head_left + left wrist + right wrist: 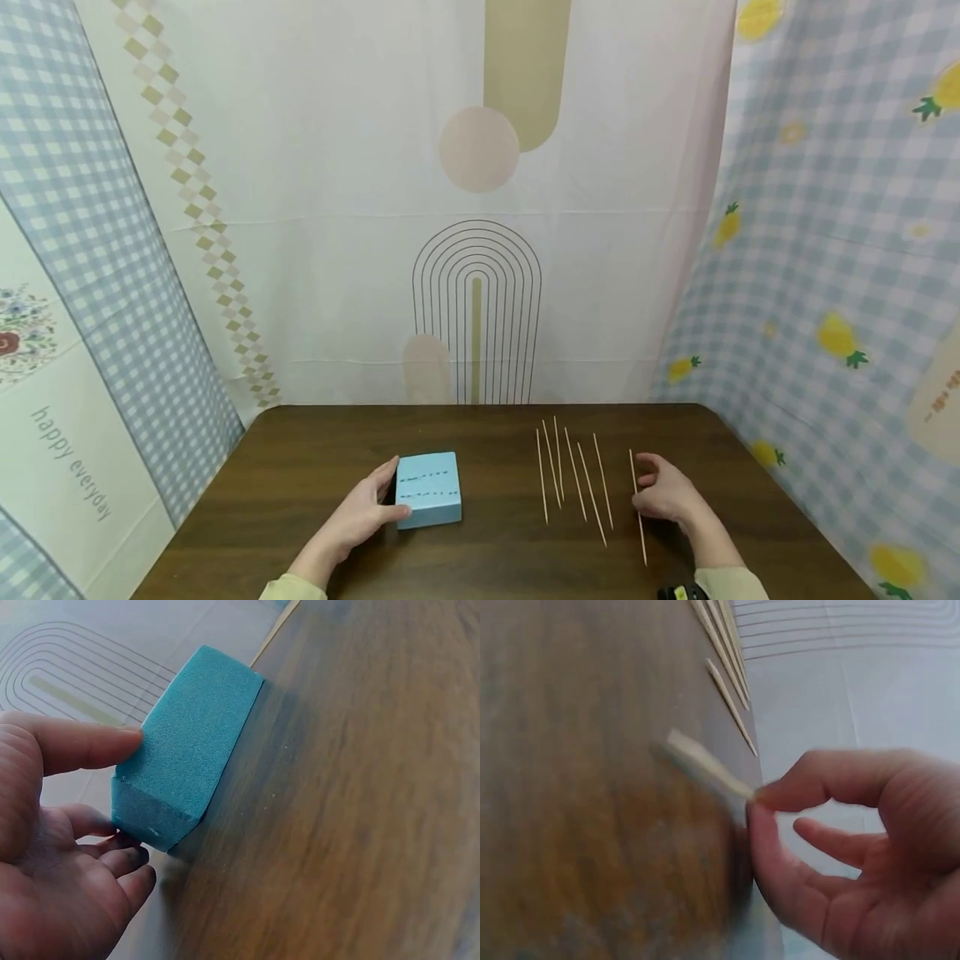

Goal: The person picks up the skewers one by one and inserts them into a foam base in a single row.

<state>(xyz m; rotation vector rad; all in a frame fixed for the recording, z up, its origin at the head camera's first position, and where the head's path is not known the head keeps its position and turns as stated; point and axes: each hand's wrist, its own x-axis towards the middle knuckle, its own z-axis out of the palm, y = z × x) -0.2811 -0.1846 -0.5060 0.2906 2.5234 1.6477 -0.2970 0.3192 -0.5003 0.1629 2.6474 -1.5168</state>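
Note:
On the left part of the table stands a light blue foam block point(428, 487) with rows of small dark marks on its top. My left hand point(366, 510) holds its left side, thumb at the front and fingers at the back. In the left wrist view the thumb point(90, 744) presses one face of the block. On the right, my right hand point(669, 493) pinches a thin wooden skewer point(642, 542) between thumb and index finger. The right wrist view shows one end of this skewer point(705, 763), blurred, over the tabletop.
Several more wooden skewers point(578, 471) lie roughly side by side on the dark wooden table point(495, 575), between the block and my right hand. Behind the table hangs a patterned white cloth point(337, 250). A checked cloth point(810, 275) hangs along the right side.

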